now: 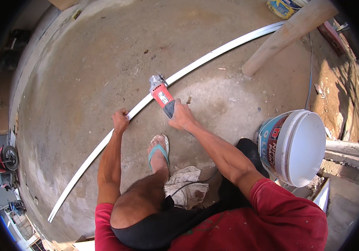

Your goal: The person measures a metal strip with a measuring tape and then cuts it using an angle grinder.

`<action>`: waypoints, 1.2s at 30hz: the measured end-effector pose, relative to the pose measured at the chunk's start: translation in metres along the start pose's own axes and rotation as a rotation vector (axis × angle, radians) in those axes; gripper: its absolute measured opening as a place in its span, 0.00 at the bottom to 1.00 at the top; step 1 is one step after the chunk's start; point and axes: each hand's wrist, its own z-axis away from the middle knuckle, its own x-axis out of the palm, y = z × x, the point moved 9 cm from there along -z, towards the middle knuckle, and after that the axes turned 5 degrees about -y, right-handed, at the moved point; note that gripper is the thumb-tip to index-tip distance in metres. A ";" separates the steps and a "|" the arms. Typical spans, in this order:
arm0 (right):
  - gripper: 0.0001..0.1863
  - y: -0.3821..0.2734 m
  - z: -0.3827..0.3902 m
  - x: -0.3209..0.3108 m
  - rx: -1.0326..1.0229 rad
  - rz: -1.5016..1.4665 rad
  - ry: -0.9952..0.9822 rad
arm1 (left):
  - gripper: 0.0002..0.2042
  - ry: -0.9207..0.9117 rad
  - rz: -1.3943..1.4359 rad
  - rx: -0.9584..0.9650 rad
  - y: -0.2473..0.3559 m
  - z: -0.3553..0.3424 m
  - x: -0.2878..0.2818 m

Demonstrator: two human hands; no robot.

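Observation:
A long white metal strip (215, 53) runs across the concrete floor, from near left to far right. My left hand (121, 120) is closed around the strip, its fingers over the far edge. In my right hand (182, 116) is an angle grinder (162, 95) with a red body and a dark rear grip, held by that grip. The grinder's grey metal head lies over the strip, a little to the right of my left hand. Its disc cannot be made out clearly, nor whether it touches the strip.
A paint bucket (292, 146) stands at my right. Beyond it rises a round post (288, 37), with the strip's far end passing behind it. A yellow and blue bucket (283, 7) sits at far right. My sandalled foot (158, 154) is near the strip; a crumpled sack (186, 178) lies beside it.

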 end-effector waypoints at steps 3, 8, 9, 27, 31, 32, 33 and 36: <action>0.34 -0.002 -0.002 0.001 0.001 0.026 0.016 | 0.05 0.002 -0.035 0.015 0.001 0.000 -0.002; 0.34 0.006 -0.004 0.001 0.005 0.038 0.035 | 0.05 -0.014 -0.074 0.059 0.016 0.001 0.003; 0.34 0.004 -0.003 -0.002 0.000 0.039 0.040 | 0.05 -0.022 -0.086 0.063 0.016 -0.001 0.003; 0.37 -0.065 0.111 -0.085 -0.308 -0.448 0.090 | 0.33 -0.898 0.934 0.157 0.218 0.144 -0.018; 0.30 -0.093 0.116 -0.069 -0.262 -0.790 -0.122 | 0.38 -0.861 1.247 0.131 0.226 0.124 -0.044; 0.29 -0.100 0.115 -0.067 -0.272 -0.830 -0.123 | 0.39 -0.867 1.252 0.099 0.226 0.117 -0.048; 0.29 -0.101 0.114 -0.068 -0.275 -0.873 -0.112 | 0.40 -0.886 1.254 0.070 0.233 0.111 -0.048; 0.28 -0.105 0.109 -0.065 -0.307 -0.790 -0.053 | 0.40 -0.844 1.263 -0.078 0.243 0.108 -0.063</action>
